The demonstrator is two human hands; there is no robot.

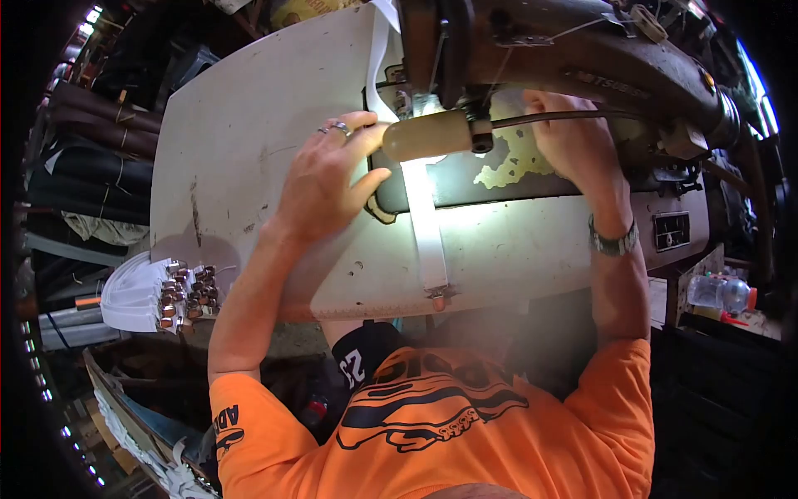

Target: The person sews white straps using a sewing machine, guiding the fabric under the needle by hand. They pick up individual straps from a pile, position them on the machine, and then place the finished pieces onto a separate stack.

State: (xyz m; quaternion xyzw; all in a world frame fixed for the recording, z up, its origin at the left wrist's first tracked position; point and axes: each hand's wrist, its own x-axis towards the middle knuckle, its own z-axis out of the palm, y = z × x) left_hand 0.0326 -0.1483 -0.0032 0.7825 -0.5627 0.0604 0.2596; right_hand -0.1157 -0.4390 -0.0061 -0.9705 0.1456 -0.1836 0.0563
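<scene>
Strap (428,233), white, runs from top centre of frame, under the sewing machine (582,50) head, down the lit bed to the table (241,125) front edge; metal clip (438,293) on its lower end. Left hand (328,179), centre-left: flat on the table, fingers spread, tips at the strap's left edge by the lamp (428,135), nothing pinched. Right hand (573,137), upper right of centre: on the machine bed right of the strap, fingertips hidden behind the lamp arm, grip can't tell. Stack of straps (158,295) with clips at left edge, bottle (723,293) far right.
</scene>
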